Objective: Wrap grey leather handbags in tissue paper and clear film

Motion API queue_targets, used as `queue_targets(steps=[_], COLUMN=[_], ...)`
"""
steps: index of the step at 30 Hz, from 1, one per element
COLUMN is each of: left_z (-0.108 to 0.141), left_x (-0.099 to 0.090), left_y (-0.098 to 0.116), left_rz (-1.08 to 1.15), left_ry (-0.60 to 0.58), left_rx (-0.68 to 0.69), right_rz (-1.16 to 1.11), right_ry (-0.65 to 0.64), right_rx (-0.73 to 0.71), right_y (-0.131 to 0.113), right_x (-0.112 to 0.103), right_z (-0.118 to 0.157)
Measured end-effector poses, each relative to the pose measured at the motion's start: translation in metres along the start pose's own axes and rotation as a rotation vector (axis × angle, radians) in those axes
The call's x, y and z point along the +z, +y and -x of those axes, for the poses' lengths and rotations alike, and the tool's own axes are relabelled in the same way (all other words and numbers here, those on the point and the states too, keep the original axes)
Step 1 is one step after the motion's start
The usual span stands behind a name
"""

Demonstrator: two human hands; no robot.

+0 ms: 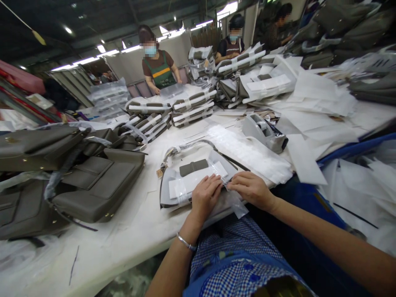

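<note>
Before you, a dark bag lies flat on the table, partly covered in white sheeting, its strap arched along the far side; clear plastic hangs near its right corner.

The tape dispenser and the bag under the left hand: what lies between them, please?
Between the bag and tape dispenser, the head view shows white sheets.

Left hand palm down, right hand close beside, fingers bent.

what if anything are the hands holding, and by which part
Left hand lies on the bag, apparently not gripping; right hand seems to pinch clear plastic at the bag's near right corner.
</note>
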State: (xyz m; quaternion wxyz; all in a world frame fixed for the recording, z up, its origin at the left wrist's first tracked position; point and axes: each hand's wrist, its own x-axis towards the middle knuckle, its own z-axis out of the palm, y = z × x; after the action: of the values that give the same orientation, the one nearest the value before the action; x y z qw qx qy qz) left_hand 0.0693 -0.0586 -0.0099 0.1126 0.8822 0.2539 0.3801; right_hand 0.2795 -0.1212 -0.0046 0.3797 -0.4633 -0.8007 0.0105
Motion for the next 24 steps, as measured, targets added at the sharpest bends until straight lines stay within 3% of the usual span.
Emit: queue_targets(steps=[8, 24], left_z=[-0.002, 0.006], left_x=[-0.015, -0.005], left_y=[0.004, -0.007], left_rz=[0.074, 0.078], left_ry=[-0.133, -0.038], left_rx=[-0.005, 0.046], right_rz=[-0.127, -0.163], right_ry=[-0.051, -0.092], right_rx=[-0.012, -0.128], right_y=[0.012, 0.018], right_x=[-0.004, 0.0], right_z=[0.003, -0.009])
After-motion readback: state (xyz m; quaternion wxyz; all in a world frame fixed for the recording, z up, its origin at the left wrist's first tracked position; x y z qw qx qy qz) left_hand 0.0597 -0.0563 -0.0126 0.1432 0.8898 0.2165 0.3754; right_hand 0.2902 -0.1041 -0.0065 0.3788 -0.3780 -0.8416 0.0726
